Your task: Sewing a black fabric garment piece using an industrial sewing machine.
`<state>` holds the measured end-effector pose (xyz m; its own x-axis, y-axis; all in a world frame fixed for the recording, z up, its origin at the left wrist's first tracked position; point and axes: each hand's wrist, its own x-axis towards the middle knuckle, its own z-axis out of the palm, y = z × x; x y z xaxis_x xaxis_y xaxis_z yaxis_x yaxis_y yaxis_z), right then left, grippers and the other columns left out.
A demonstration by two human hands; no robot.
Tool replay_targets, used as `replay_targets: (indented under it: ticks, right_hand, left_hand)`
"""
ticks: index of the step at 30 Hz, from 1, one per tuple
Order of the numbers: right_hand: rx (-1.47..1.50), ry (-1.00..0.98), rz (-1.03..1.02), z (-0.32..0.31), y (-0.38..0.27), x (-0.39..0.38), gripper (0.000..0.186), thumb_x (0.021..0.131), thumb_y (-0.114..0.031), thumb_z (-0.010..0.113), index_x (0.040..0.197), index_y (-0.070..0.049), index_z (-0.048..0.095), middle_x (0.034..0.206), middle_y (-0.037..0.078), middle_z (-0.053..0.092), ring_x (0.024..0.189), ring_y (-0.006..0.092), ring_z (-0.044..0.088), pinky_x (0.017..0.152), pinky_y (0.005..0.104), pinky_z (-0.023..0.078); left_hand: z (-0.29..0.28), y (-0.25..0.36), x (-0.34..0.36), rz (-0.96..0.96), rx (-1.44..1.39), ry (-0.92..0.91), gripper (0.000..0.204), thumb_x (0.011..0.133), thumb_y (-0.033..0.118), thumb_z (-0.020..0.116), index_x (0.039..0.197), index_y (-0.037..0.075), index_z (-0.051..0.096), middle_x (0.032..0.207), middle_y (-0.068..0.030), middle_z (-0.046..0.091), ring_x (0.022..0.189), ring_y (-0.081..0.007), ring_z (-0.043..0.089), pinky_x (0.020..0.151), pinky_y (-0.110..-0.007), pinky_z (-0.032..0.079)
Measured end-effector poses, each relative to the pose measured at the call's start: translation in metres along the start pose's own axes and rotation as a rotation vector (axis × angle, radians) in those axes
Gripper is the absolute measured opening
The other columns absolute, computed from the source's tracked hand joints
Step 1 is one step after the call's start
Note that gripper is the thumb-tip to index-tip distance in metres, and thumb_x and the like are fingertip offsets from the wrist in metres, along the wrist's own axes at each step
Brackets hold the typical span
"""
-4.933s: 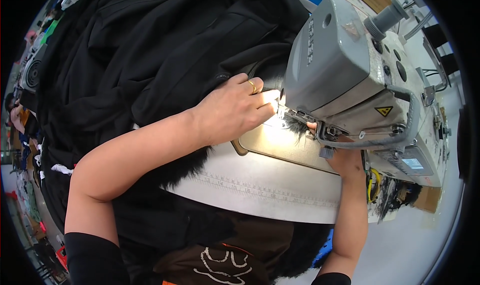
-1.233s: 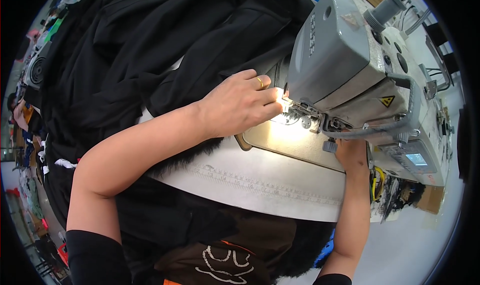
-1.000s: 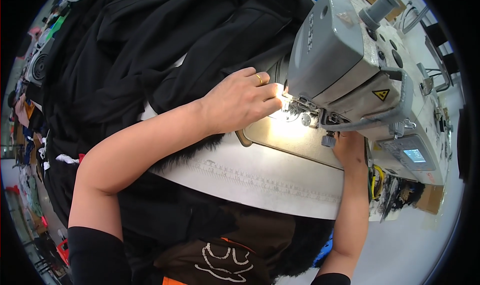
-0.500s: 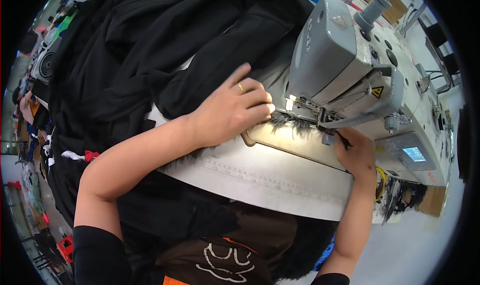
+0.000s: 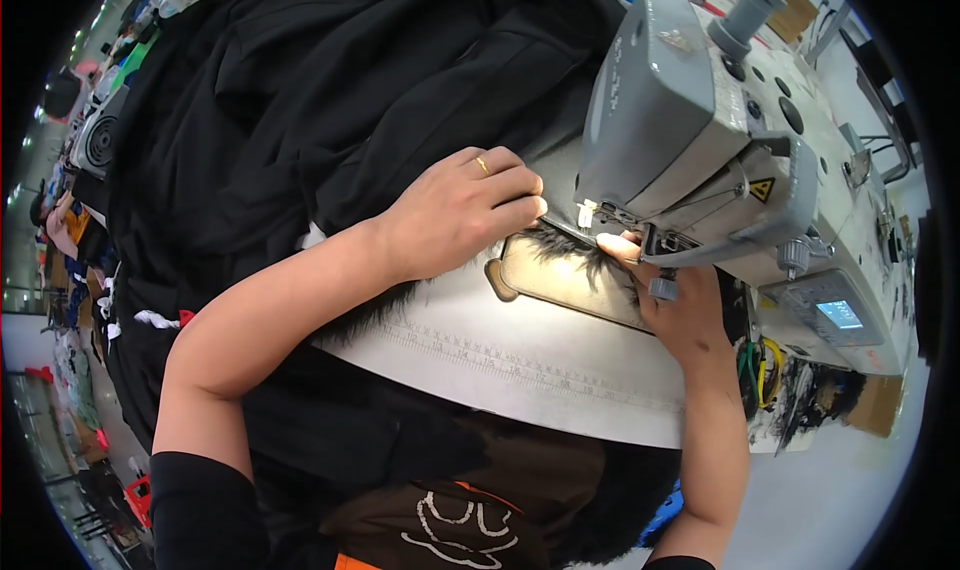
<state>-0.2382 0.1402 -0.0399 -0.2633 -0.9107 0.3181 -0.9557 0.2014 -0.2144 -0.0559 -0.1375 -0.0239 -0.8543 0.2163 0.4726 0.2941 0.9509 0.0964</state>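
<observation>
A large black garment (image 5: 300, 110) with a black fur edge (image 5: 560, 245) spreads over the bed of a grey-and-white sewing machine (image 5: 650, 100). To the left of the needle area my left hand (image 5: 465, 210), with a gold ring, is closed, its fingertips pinching the garment at the fur edge. My right hand (image 5: 680, 300) reaches in at the machine's front right; its thumb and finger close on the fur edge beside the presser foot. Some of its fingers are hidden by the machine head. The lamp lights the fur strands over the metal plate (image 5: 570, 280).
A white work surface with a printed ruler (image 5: 500, 360) curves along the near side. The machine's small lit screen (image 5: 838, 314) is at right, above yellow cables (image 5: 770, 370). More dark fabric with a brown, printed front (image 5: 460, 520) lies below the table edge.
My right hand has come left, and its fingers now show on the fur beside the presser foot. The raised index finger of my left hand has curled down onto the garment.
</observation>
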Motion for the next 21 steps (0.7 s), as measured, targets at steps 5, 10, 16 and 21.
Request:
replay_targets:
  ticks: [5, 10, 16, 21]
  right_hand:
    - [-0.004, -0.08, 0.117, -0.017, 0.005, -0.001, 0.019, 0.089, -0.015, 0.073, 0.107, -0.018, 0.078, 0.094, 0.009, 0.075, 0.088, 0.0348, 0.073, 0.072, 0.047, 0.059]
    - [-0.052, -0.122, 0.245, -0.022, 0.012, -0.011, 0.024, 0.1, -0.024, 0.069, 0.123, -0.027, 0.077, 0.104, 0.009, 0.078, 0.089, 0.0381, 0.074, 0.074, 0.0467, 0.061]
    - [-0.097, -0.126, 0.272, -0.018, 0.021, -0.016, 0.027, 0.104, -0.034, 0.065, 0.127, -0.029, 0.076, 0.105, 0.008, 0.078, 0.089, 0.0373, 0.075, 0.074, 0.0464, 0.061]
    - [-0.018, -0.021, 0.435, -0.016, 0.014, -0.014, 0.019, 0.092, -0.024, 0.067, 0.098, -0.008, 0.075, 0.092, 0.022, 0.074, 0.087, 0.0461, 0.071, 0.075, 0.0541, 0.059]
  left_hand:
    - [-0.002, 0.01, -0.002, 0.087, 0.057, -0.016, 0.03, 0.086, 0.011, 0.072, 0.116, 0.008, 0.071, 0.118, -0.0032, 0.066, 0.115, -0.0248, 0.065, 0.093, -0.039, 0.056]
    - [0.003, 0.01, -0.003, 0.05, 0.002, -0.014, 0.033, 0.085, 0.012, 0.071, 0.118, 0.008, 0.071, 0.116, -0.0023, 0.066, 0.114, -0.0234, 0.066, 0.091, -0.038, 0.056]
    - [0.006, 0.006, 0.003, 0.078, 0.048, 0.018, 0.022, 0.085, 0.013, 0.07, 0.107, 0.01, 0.072, 0.114, -0.001, 0.068, 0.113, -0.0214, 0.065, 0.09, -0.035, 0.053]
    - [0.01, 0.007, 0.007, 0.132, 0.194, 0.008, 0.008, 0.081, 0.013, 0.07, 0.088, 0.01, 0.07, 0.109, -0.002, 0.066, 0.106, -0.0204, 0.064, 0.087, -0.036, 0.05]
